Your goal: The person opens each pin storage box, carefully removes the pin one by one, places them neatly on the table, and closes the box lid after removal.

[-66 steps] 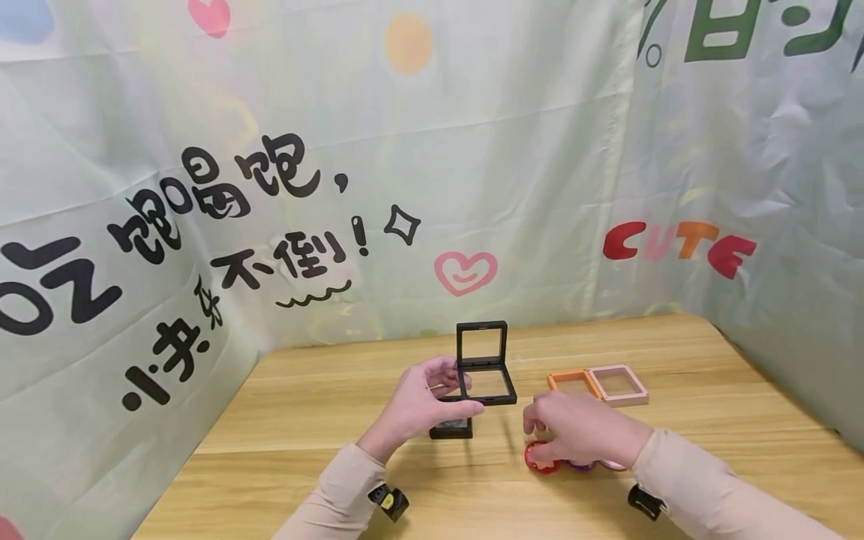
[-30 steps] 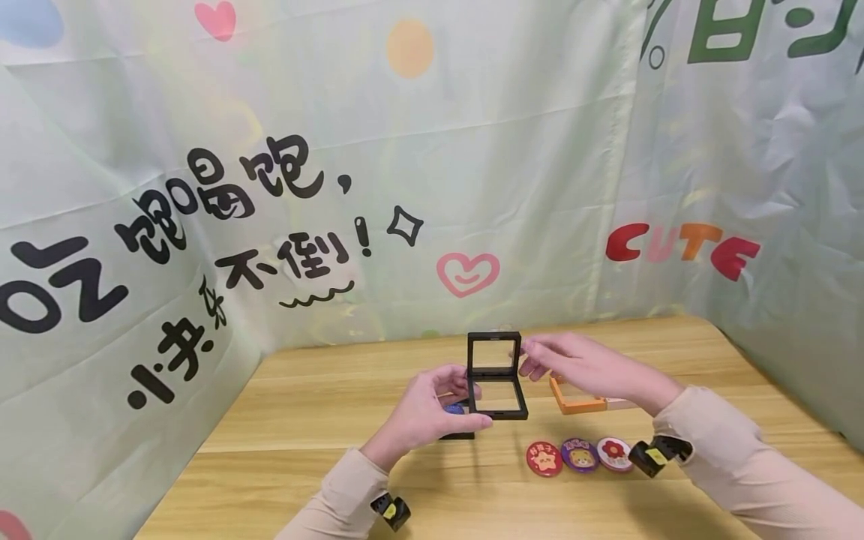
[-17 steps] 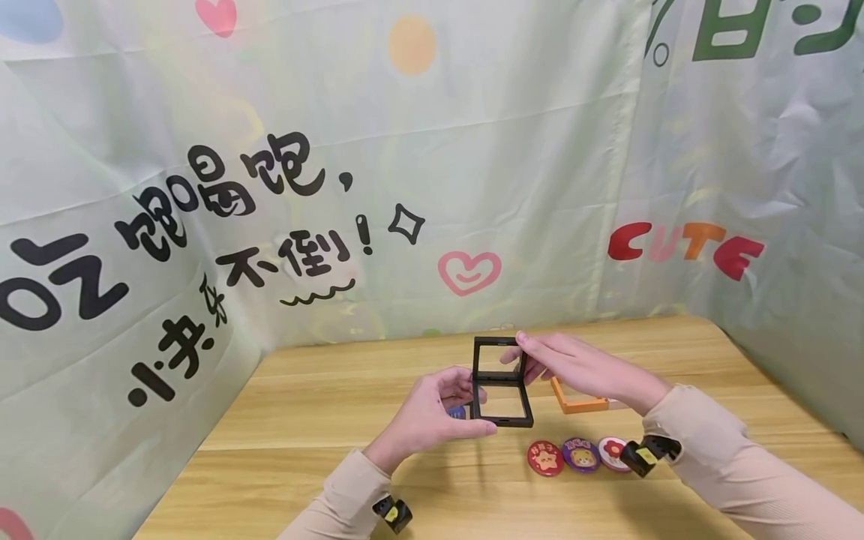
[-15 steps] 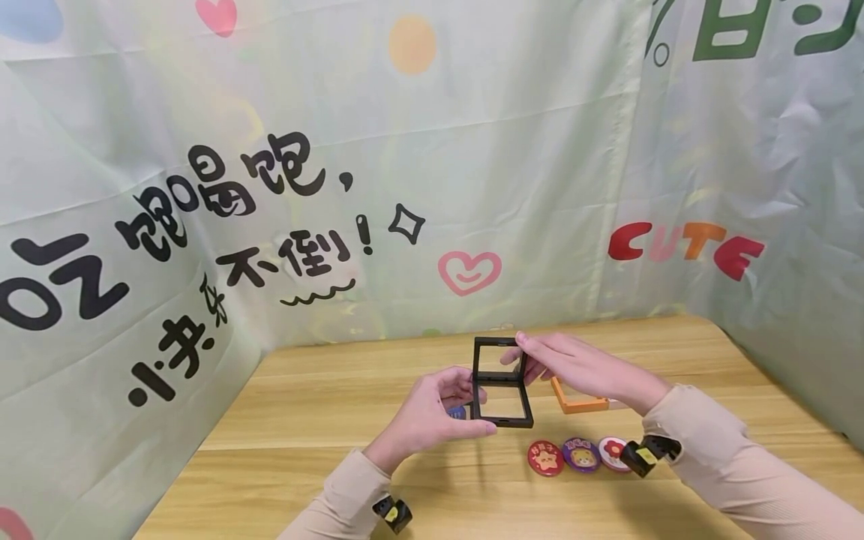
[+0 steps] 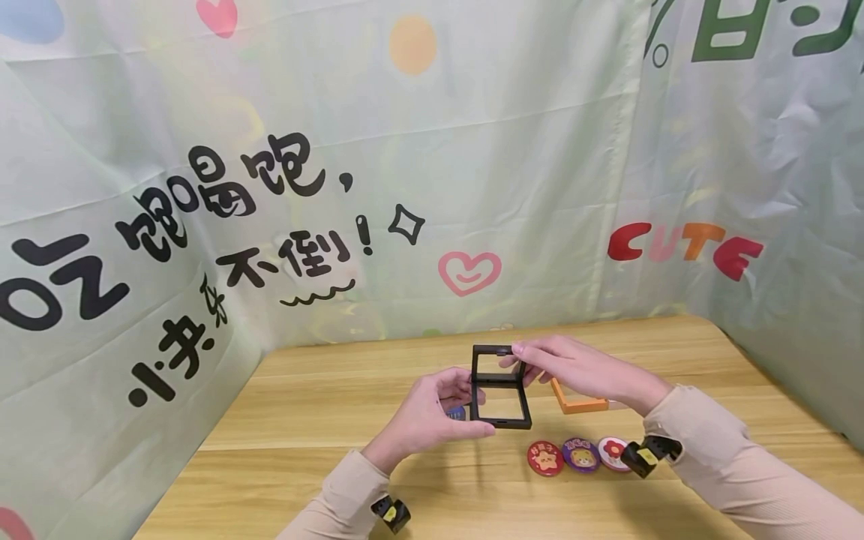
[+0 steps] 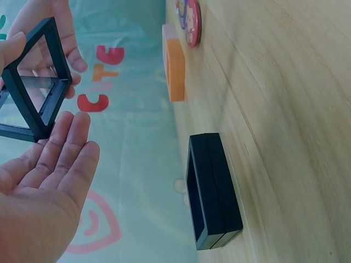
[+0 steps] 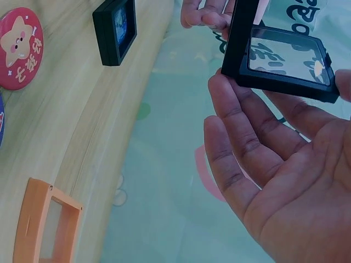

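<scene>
Raised over the table is a black hinged display frame (image 5: pixel 498 382) with clear film windows, its two halves spread apart. My left hand (image 5: pixel 432 409) grips the lower half at its left side, thumb along the front edge. The right hand (image 5: pixel 580 367) pinches the upper half at its right side; in the right wrist view its other fingers (image 7: pixel 241 137) extend beneath the frame. Behind the left hand, a second black frame (image 6: pixel 216 192) stands closed on the table with a blue badge (image 7: pixel 121 26) inside.
Three round badges lie in a row in front of the right hand: red with a star (image 5: pixel 544 458), purple with a bear (image 5: pixel 580 454), white with a red flower (image 5: pixel 613 452). An orange frame (image 5: pixel 583 406) and a pale pink one (image 6: pixel 165 41) sit behind, partly covered by the right hand.
My right hand has left the red badge, risen to the hinged frame and taken hold of its upper half. That half's top edge has since dropped slightly. The left hand has shifted slightly right.
</scene>
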`<state>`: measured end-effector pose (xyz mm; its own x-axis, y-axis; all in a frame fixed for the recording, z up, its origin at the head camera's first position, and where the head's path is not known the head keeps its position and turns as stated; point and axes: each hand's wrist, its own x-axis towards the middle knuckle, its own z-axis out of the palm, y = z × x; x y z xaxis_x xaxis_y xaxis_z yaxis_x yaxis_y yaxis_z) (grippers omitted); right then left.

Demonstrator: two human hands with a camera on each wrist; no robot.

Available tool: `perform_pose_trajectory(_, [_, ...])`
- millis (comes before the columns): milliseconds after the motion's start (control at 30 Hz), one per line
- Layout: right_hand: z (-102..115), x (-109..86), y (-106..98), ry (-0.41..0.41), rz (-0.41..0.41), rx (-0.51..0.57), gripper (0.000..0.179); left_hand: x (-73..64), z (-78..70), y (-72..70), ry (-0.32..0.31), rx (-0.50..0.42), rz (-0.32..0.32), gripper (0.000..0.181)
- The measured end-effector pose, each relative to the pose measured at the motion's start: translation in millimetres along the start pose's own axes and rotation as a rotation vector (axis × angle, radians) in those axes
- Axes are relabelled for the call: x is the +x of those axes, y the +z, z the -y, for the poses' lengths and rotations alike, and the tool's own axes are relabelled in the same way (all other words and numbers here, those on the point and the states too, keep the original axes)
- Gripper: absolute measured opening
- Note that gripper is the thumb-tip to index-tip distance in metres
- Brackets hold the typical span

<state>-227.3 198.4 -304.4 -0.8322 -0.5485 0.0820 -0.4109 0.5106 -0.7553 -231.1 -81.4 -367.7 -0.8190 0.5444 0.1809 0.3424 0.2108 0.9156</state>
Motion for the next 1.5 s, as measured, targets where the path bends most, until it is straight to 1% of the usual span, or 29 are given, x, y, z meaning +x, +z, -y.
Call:
perform_pose_trajectory(233, [-1.5,-0.2,-0.4,-0.058,0.038,-0.033,0.042,-1.0,1.2,-2.3,-0.005,0.008,0.000,0.048])
perform_pose_trajectory(433, [-3.3,-1.7,1.0,-0.061,0.037,-0.027,0.032,-2.2,1.5,-4.1,-0.004,0.011,0.000,0.047])
perform_pose_trajectory(600, [-4.8,-1.1,3.3,-0.088,0.043,-0.029,0.030,-2.9,1.9,-5.5,0.002,0.016,0.002,0.046])
perform_pose_trajectory(733, [-4.8,0.2,6.4,-0.135,0.051,-0.008,0.031,-2.9,1.7,-6.4,-0.008,0.015,0.001,0.046])
perform_pose_trajectory(867, [-4.2,2.6,10.7,-0.169,0.045,-0.039,0.036,-2.7,1.6,-7.2,-0.017,0.030,-0.016,0.047])
perform_pose_trajectory(1033, [-2.8,1.7,12.6,-0.128,0.017,-0.123,0.052,-1.3,1.5,-7.6,-0.012,0.032,-0.011,0.050])
perform_pose_trajectory(1167, [-1.6,-0.6,13.0,-0.117,0.009,-0.178,0.064,-0.9,0.6,-7.5,-0.007,0.020,-0.001,0.048])
perform_pose_trajectory(1333, [-2.2,-1.5,15.1,-0.137,0.010,-0.218,0.062,-2.0,-0.8,-7.1,-0.008,-0.008,0.006,0.045])
perform_pose_trajectory(1500, [-2.8,-1.8,16.3,-0.175,0.001,-0.266,0.057,-2.0,-0.6,-6.5,0.004,0.010,0.005,0.043])
